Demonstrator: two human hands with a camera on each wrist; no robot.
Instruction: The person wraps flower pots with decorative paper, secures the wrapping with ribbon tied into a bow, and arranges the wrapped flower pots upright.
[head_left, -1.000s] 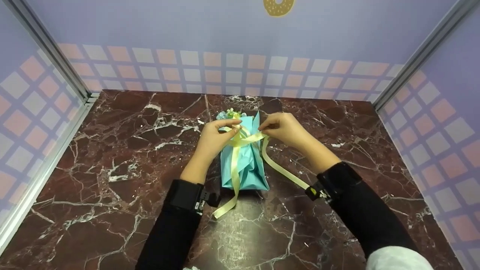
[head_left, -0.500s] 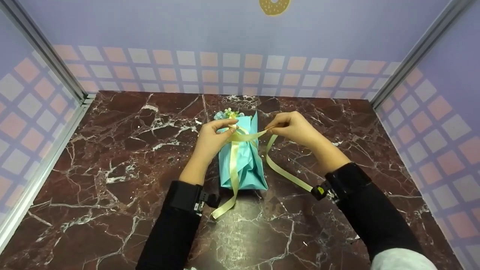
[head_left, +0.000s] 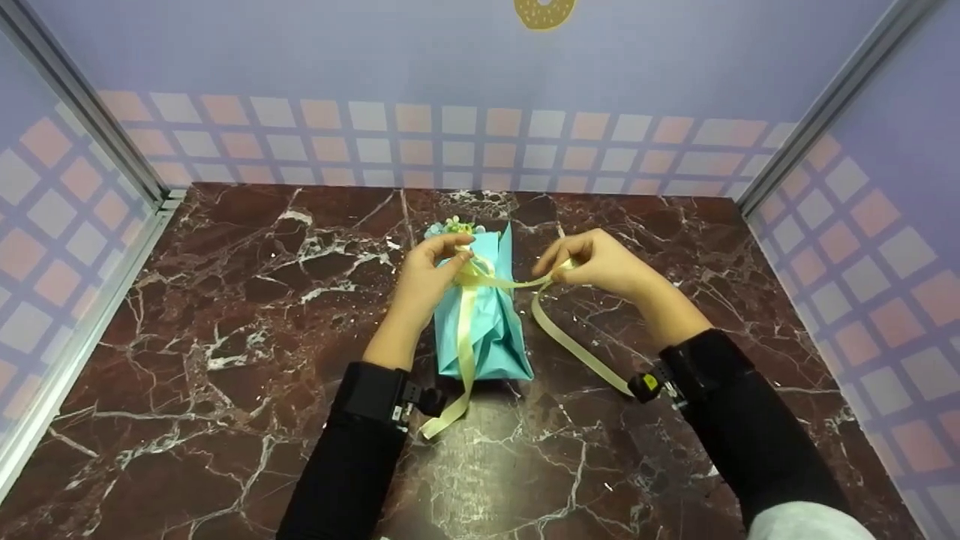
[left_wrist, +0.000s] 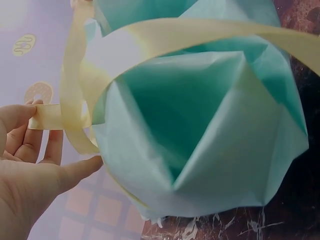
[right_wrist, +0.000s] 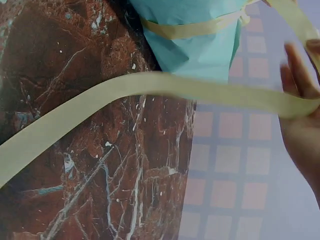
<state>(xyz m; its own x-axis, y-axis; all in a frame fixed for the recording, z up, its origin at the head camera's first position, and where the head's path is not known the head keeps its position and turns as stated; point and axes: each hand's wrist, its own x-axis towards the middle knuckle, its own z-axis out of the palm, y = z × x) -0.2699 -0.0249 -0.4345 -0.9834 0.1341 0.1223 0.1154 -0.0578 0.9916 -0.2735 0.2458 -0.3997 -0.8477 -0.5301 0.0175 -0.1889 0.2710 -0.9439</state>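
A small bouquet wrapped in turquoise paper (head_left: 491,337) lies on the marble-patterned table, its tiny blue, green and yellow flowers (head_left: 454,226) at the far end. Pale yellow ribbon (head_left: 466,330) goes round the wrapping, and one tail hangs down the front onto the table. My left hand (head_left: 429,274) pinches the ribbon at the left of the wrap; in the left wrist view a short ribbon piece (left_wrist: 47,117) lies between its fingers. Right of the bouquet, my right hand (head_left: 604,262) holds the other length, which stretches across from the wrap. Its loose tail (right_wrist: 220,95) curves down below that hand.
Purple panels with pink and white checks (head_left: 457,150) stand behind and at both sides of the table (head_left: 247,405). Each wrist wears a black strap with a small camera (head_left: 645,386). The right-hand ribbon tail runs close to that camera.
My right hand has moved right, away from the bouquet, with the ribbon in its fingers, so the stretch between the hands is longer. My left hand stays nearly in place.
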